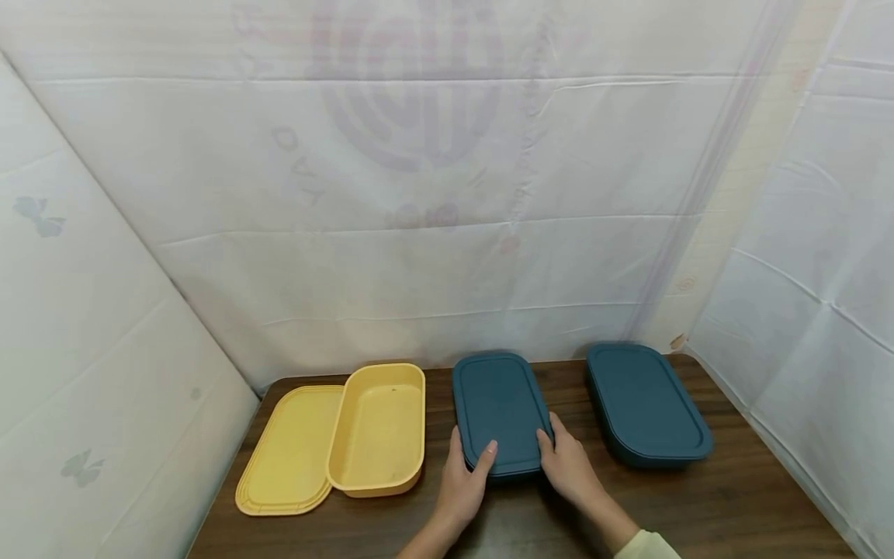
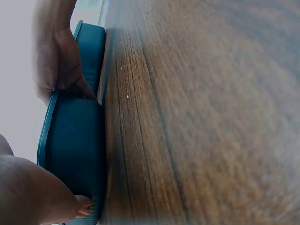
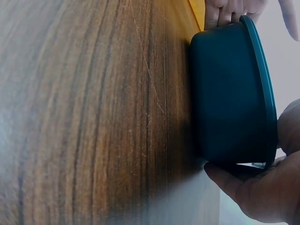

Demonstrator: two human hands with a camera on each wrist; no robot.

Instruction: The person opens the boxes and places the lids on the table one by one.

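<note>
A dark teal lidded food container (image 1: 501, 411) sits on the wooden table between the two hands. My left hand (image 1: 461, 483) grips its near left side, thumb over the lid's rim and fingers along the wall. Opposite it, my right hand (image 1: 569, 467) holds the right side, with fingertips at the lid's edge. In the left wrist view the container's wall (image 2: 72, 136) stands against the tabletop, both hands on it. The right wrist view shows the near end (image 3: 229, 98) and the rim of the lid; the contents are hidden.
A second teal lidded container (image 1: 649, 404) stands to the right. On the left is an open yellow container (image 1: 380, 423), its side beside a flat yellow lid (image 1: 289, 450). The wooden table (image 1: 754, 505) backs onto white sheet-covered walls (image 1: 433, 287).
</note>
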